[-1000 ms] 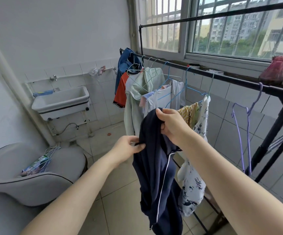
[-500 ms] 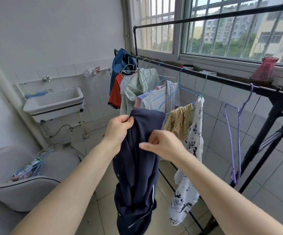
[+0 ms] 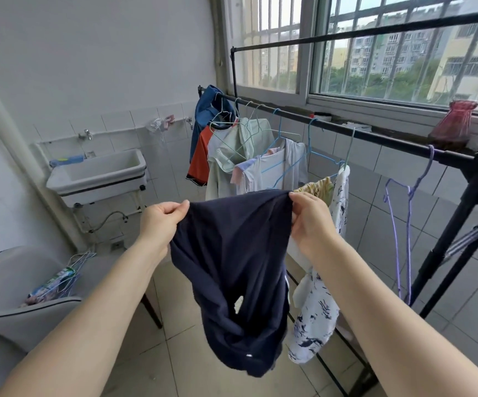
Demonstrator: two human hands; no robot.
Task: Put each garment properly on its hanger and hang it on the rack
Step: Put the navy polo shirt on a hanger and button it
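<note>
Two hands (image 3: 163, 222) (image 3: 310, 222) stretch one navy garment (image 3: 237, 270); maybe six hangers (image 3: 401, 224).

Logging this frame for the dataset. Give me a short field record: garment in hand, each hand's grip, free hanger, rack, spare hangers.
garment: navy garment, held up and spread by its top edge, not on a hanger
left hand: pinch grip on the left corner
right hand: pinch grip on the right corner
free hanger: purple hanger, bare, on the rack rail
rack: several garments already hung
spare hangers: wire hangers on the grey chair
</note>
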